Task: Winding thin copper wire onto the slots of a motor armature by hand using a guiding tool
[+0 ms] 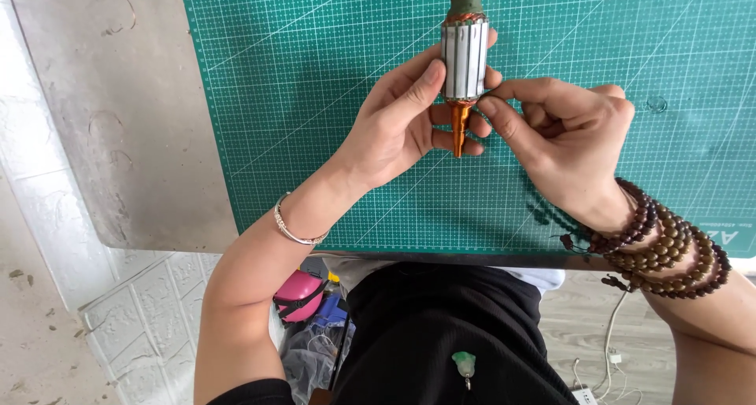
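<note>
A motor rotor [464,59] is being held upright above the green cutting mat [315,98] on the bench [134,137], between both hands. The left hand [394,125] is being wrapped around the lower part, thumb pressed along the silver core, fingers [449,141] closed behind the copper-coloured shaft end [459,129]. The right hand [563,137] is being brought against the core's lower edge, thumb and forefinger nearly together, pinched at the rim; whether anything thin is being gripped there cannot be told. For this handling to go well, the rotor is best being kept steady by the left grip while only light pressure is being applied by the right fingertips.
</note>
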